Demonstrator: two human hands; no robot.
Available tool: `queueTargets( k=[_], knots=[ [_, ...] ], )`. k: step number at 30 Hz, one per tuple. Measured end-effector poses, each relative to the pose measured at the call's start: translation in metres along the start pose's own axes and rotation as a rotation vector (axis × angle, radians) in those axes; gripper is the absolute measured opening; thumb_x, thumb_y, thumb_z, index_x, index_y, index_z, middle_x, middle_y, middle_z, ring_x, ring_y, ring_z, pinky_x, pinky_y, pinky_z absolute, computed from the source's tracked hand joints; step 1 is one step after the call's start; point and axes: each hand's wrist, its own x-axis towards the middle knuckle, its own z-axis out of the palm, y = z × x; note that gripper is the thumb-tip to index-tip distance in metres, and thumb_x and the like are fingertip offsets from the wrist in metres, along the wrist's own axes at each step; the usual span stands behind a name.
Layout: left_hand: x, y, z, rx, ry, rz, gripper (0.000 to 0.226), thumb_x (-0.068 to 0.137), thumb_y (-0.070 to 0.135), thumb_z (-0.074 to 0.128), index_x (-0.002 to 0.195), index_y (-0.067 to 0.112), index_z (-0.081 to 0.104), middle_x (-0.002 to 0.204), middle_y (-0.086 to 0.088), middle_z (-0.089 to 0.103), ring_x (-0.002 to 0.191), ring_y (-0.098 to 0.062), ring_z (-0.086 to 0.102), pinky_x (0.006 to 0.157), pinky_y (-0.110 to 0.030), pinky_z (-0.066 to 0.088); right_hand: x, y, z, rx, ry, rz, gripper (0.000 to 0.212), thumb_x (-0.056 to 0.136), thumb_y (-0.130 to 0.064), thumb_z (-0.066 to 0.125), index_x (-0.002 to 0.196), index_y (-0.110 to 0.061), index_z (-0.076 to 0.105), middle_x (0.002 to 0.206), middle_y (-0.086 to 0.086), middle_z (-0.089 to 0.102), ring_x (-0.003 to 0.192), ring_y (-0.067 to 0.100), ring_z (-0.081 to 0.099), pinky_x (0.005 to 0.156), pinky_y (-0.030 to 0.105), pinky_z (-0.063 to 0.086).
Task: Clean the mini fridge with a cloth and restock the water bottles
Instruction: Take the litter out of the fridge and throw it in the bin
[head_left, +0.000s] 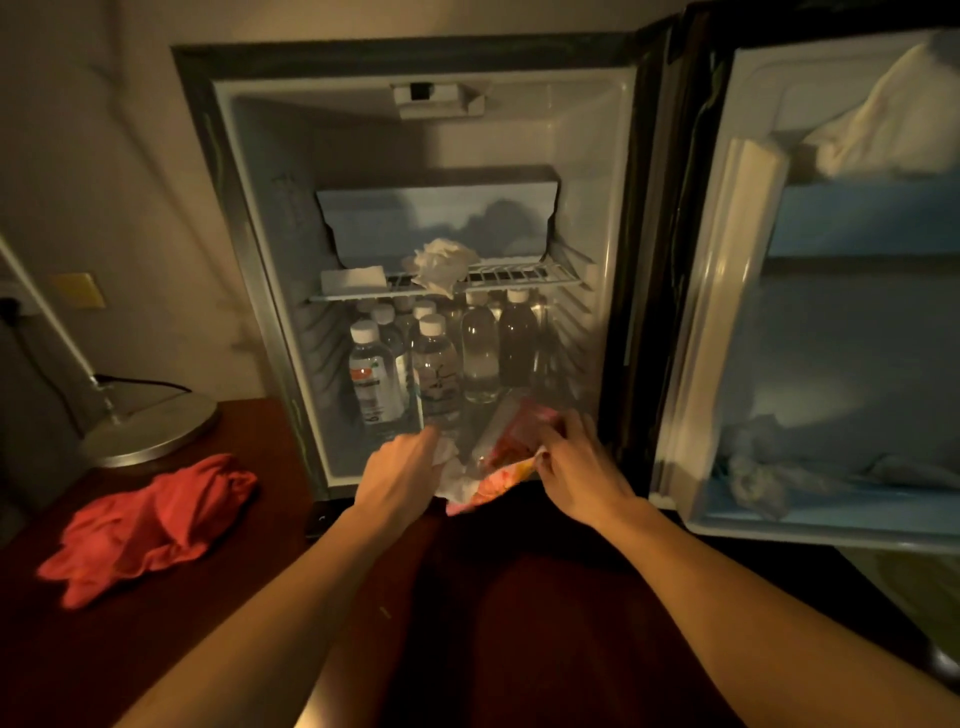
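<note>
Dim room, dark glossy wooden worktop (519, 623) carrying an open white mini fridge (270, 260); clear, white-capped water bottles (434, 364) stand under its wire shelf (519, 278). Left hand (402, 467) pinches crumpled white tissue (452, 475), right hand (576, 467) grips a crinkly pink-orange wrapper (509, 457) at the fridge's front edge; rumpled red cloth (150, 525) lies left

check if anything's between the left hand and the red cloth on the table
Nothing visible blocks it. The red cloth lies in the open on the table, left of the left hand, but that hand is pinching white paper at the fridge mouth.
</note>
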Motion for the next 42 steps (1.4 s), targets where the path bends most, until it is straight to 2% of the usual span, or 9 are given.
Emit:
queueTargets(
  k=[5, 9, 12, 19, 23, 28, 31, 34, 42],
  knots=[
    [-0.016, 0.001, -0.010, -0.046, 0.022, 0.018, 0.036, 0.093, 0.014, 0.051, 0.123, 0.018, 0.032, 0.101, -0.015, 0.067, 0.084, -0.041, 0.060, 0.064, -0.039, 0.042, -0.014, -0.010, -0.014, -0.030, 0.049, 0.017, 0.037, 0.096, -0.033, 0.049, 0.126, -0.012, 0.052, 0.137, 0.010, 0.041, 0.132, 0.029, 0.032, 0.099, 0.044, 0.047],
    [-0.033, 0.011, -0.021, -0.136, 0.020, 0.053, 0.024, 0.095, 0.034, 0.051, 0.109, 0.022, 0.036, 0.098, -0.007, 0.067, 0.079, -0.035, 0.061, 0.064, -0.040, 0.044, -0.033, -0.013, -0.027, -0.090, 0.149, -0.139, 0.023, 0.093, -0.038, 0.055, 0.089, -0.016, 0.056, 0.099, 0.004, 0.059, 0.103, 0.026, 0.050, 0.073, 0.040, 0.051],
    [-0.048, 0.021, -0.027, -0.136, 0.034, 0.107, 0.019, 0.094, 0.043, 0.051, 0.095, 0.024, 0.046, 0.095, -0.002, 0.061, 0.086, -0.033, 0.062, 0.065, -0.037, 0.042, -0.052, -0.015, -0.041, -0.125, 0.201, -0.176, 0.022, 0.088, -0.035, 0.062, 0.077, -0.018, 0.054, 0.083, 0.000, 0.061, 0.089, 0.026, 0.053, 0.072, 0.036, 0.041],
    [-0.077, 0.069, -0.040, -0.191, 0.055, 0.137, 0.032, 0.094, 0.030, 0.048, 0.064, 0.019, 0.046, 0.074, -0.001, 0.050, 0.069, -0.028, 0.056, 0.058, -0.034, 0.035, -0.119, -0.010, -0.095, -0.136, 0.158, -0.064, 0.020, 0.095, -0.035, 0.053, 0.102, -0.017, 0.053, 0.093, 0.004, 0.055, 0.091, 0.023, 0.046, 0.074, 0.034, 0.028],
    [-0.096, 0.120, -0.036, -0.184, 0.030, 0.275, 0.045, 0.095, 0.042, 0.042, 0.062, 0.013, 0.050, 0.068, -0.008, 0.055, 0.069, -0.035, 0.060, 0.055, -0.035, 0.034, -0.174, 0.015, -0.120, -0.094, 0.204, 0.077, 0.017, 0.088, -0.033, 0.058, 0.091, -0.020, 0.048, 0.088, 0.012, 0.061, 0.088, 0.033, 0.055, 0.077, 0.039, 0.034],
    [-0.122, 0.208, -0.019, -0.151, -0.005, 0.516, 0.062, 0.093, 0.057, 0.024, 0.069, 0.012, 0.060, 0.078, -0.011, 0.066, 0.081, -0.037, 0.064, 0.061, -0.038, 0.043, -0.264, 0.056, -0.155, -0.110, 0.302, 0.242, 0.026, 0.082, -0.023, 0.065, 0.074, -0.022, 0.040, 0.060, 0.012, 0.059, 0.060, 0.039, 0.060, 0.058, 0.031, 0.028],
    [-0.143, 0.263, 0.003, -0.163, -0.045, 0.704, 0.045, 0.097, 0.042, 0.026, 0.087, 0.017, 0.062, 0.097, -0.012, 0.067, 0.092, -0.038, 0.063, 0.069, -0.043, 0.049, -0.317, 0.081, -0.173, -0.122, 0.247, 0.381, 0.025, 0.088, -0.029, 0.057, 0.075, -0.022, 0.037, 0.067, 0.012, 0.060, 0.067, 0.037, 0.060, 0.056, 0.033, 0.029],
    [-0.165, 0.320, 0.030, -0.207, -0.147, 0.651, 0.031, 0.102, 0.035, 0.033, 0.093, 0.015, 0.056, 0.100, -0.008, 0.063, 0.094, -0.034, 0.061, 0.076, -0.042, 0.047, -0.366, 0.109, -0.185, -0.146, 0.234, 0.487, 0.021, 0.090, -0.036, 0.054, 0.084, -0.017, 0.050, 0.075, 0.010, 0.061, 0.071, 0.032, 0.059, 0.060, 0.037, 0.043],
    [-0.218, 0.422, 0.118, -0.361, -0.368, 0.778, 0.014, 0.103, 0.036, 0.035, 0.103, 0.022, 0.039, 0.108, -0.003, 0.055, 0.090, -0.031, 0.061, 0.076, -0.048, 0.050, -0.482, 0.189, -0.176, -0.183, 0.206, 0.760, 0.017, 0.095, -0.032, 0.050, 0.103, -0.019, 0.055, 0.082, 0.006, 0.066, 0.073, 0.027, 0.062, 0.055, 0.030, 0.035]
  ],
)
